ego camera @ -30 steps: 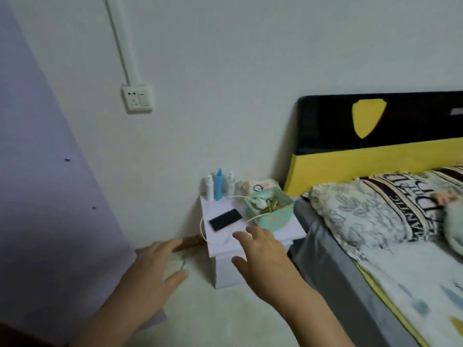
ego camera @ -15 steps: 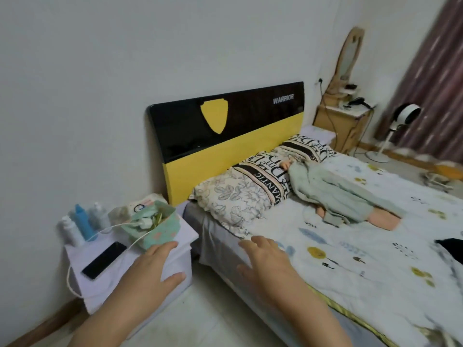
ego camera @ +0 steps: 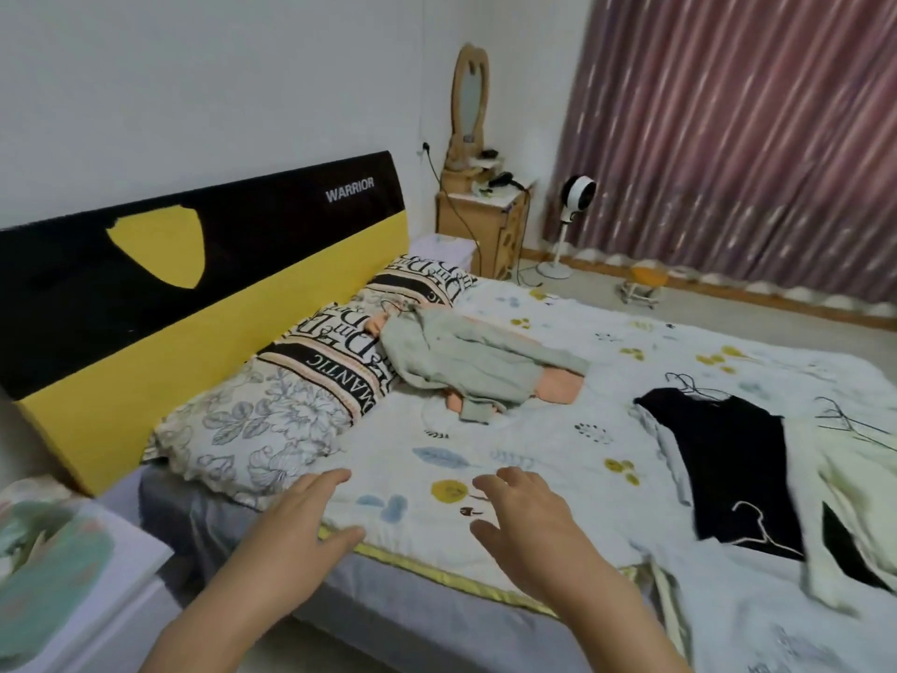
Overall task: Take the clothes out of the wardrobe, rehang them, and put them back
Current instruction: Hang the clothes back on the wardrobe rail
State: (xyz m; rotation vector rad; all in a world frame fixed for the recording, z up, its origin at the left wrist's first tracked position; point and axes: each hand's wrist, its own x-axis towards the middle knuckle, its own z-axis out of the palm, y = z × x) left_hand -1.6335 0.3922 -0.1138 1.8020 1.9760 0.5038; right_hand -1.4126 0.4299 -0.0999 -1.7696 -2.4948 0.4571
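- The left hand (ego camera: 296, 536) and right hand (ego camera: 529, 522) hover palm-down over the near edge of the white leaf-printed quilt (ego camera: 485, 429), fingers spread, both empty.
- To the right, on the quilt, lies a black sleeveless garment (ego camera: 733, 459) — a thin wire hanger (ego camera: 694, 386) at its top — just beside a pale cream garment (ego camera: 854, 497).
- Farther back, a grey-green top (ego camera: 466, 361) lies crumpled by the striped lettered pillow (ego camera: 359, 332).
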